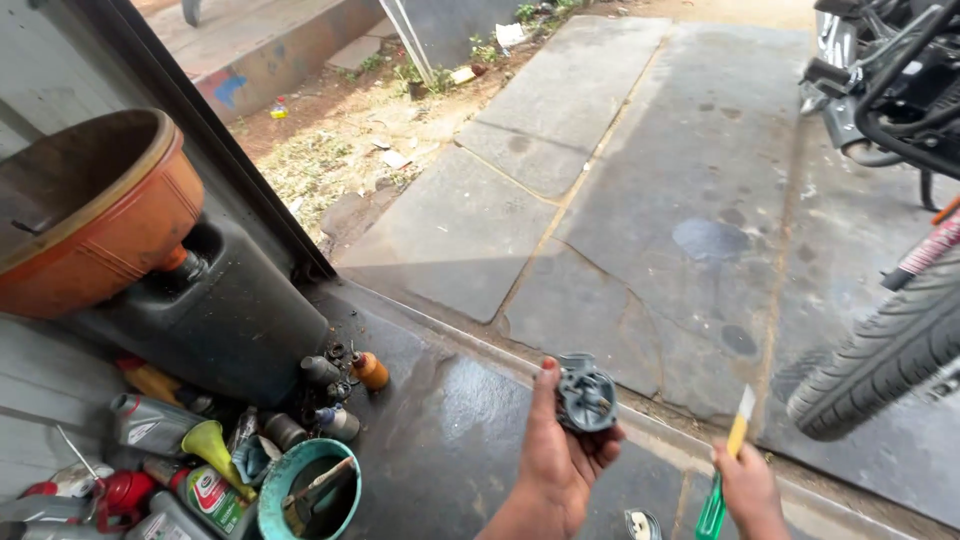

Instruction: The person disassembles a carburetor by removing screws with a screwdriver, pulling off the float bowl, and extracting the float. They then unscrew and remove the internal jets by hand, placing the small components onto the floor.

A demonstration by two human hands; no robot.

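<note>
Carburetor body [586, 396], grey metal, sits low in the centre of the frame, gripped in the left hand [556, 462] with the thumb up along its side and the fingers curled round beneath. Right hand [747, 487], lower right, is clenched on a toothbrush [726, 470] with a green handle and yellow neck, bristle end pointing up, just beside the carburetor but apart from it. Lower left, a teal bowl [300, 470], oil bottles [150, 425] and a yellow funnel [210, 442] crowd the dark floor [450, 420]. An orange basin [95, 215] rests on a black jerrycan [225, 320] at the left. A motorcycle tyre [885, 355] fills the right edge, on the stone paving [640, 190].
</note>
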